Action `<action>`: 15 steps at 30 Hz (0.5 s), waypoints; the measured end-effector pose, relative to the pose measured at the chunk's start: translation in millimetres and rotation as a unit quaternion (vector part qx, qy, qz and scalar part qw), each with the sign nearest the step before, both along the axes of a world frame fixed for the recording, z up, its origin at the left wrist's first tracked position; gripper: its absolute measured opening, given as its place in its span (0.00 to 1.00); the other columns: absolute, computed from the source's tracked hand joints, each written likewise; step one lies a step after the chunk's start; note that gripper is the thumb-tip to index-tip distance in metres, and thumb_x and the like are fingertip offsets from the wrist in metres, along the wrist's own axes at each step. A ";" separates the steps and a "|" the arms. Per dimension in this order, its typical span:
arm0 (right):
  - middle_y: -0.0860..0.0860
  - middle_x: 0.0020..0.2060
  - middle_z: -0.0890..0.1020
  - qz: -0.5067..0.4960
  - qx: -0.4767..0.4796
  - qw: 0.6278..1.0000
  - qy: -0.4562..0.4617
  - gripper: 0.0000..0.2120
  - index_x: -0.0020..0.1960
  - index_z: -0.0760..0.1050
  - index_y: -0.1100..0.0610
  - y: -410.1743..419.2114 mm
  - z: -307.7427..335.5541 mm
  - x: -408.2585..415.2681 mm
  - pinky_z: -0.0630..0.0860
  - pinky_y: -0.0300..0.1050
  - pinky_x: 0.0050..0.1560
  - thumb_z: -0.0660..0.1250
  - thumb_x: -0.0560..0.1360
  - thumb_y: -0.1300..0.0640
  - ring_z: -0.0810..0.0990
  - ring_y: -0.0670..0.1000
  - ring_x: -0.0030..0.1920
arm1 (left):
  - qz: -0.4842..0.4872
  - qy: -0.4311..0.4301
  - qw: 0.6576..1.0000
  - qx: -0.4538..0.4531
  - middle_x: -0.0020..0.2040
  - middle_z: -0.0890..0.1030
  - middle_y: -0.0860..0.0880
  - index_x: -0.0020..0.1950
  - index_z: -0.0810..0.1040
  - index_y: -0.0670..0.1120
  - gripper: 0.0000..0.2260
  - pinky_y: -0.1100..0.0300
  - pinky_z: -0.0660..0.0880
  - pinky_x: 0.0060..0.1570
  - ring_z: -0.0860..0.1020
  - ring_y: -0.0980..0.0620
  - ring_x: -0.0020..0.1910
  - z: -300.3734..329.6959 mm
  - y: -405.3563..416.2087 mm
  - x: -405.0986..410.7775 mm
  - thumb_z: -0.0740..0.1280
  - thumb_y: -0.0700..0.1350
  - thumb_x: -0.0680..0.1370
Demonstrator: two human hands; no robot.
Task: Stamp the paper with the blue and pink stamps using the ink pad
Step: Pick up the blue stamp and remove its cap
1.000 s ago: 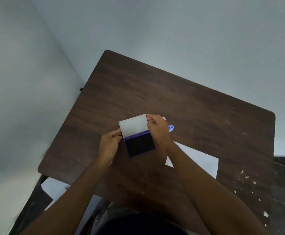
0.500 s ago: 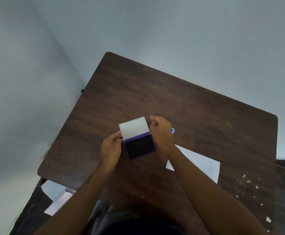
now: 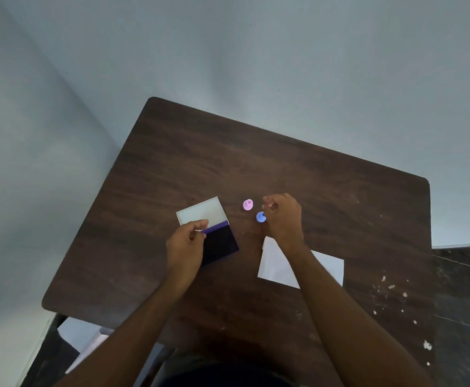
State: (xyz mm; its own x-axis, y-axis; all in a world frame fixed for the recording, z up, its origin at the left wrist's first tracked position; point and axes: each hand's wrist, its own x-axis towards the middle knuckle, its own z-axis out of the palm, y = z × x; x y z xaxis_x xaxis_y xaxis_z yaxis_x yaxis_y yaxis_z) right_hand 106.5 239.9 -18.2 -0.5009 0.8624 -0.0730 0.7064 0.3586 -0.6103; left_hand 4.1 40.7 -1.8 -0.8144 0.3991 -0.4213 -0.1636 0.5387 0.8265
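A dark wooden table [image 3: 256,152] fills the middle of the frame, set into a corner of pale blue-grey walls [image 3: 256,51]. Left of centre lies the ink pad [image 3: 218,244], open, its pale lid [image 3: 200,210] folded back toward the upper left and the dark pad face nearer the person. The left hand [image 3: 185,245] rests over the pad's left edge, covering part of it, with thumb and forefinger brought close together at the hinge line where lid meets pad; whether they actually grip it cannot be told. Just right of the lid stands the pink stamp [image 3: 247,204], and just below and right of it the blue stamp [image 3: 261,217], the two close but apart. The right hand [image 3: 284,216] is beside the blue stamp with fingers curled in, fingertips at or touching the stamp; a firm pinch cannot be confirmed. The right forearm crosses the white paper [image 3: 277,265], lying lower right of centre, hiding its middle. White specks [image 3: 390,287] dot the table's right side, and pale sheets [image 3: 80,335] show below its lower left edge.
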 end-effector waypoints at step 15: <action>0.56 0.54 0.79 -0.013 -0.102 0.986 -0.128 0.12 0.54 0.77 0.59 -7.4 -21.1 4.5 0.72 0.40 0.49 0.68 0.75 0.53 0.76 0.50 0.47 | -0.059 0.059 0.997 0.005 0.49 0.80 0.62 0.50 0.81 0.55 0.12 0.62 0.79 0.53 0.79 0.62 0.50 11.1 26.3 29.6 0.62 0.39 0.80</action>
State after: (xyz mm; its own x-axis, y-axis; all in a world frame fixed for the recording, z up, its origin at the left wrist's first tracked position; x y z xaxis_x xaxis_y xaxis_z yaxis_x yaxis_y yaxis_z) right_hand 111.0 232.5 -39.3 -0.4214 0.8287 -0.3683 0.8542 0.2263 -0.4681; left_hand 33.7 66.9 9.3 -0.8054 0.4983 -0.3211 -0.0011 0.5405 0.8414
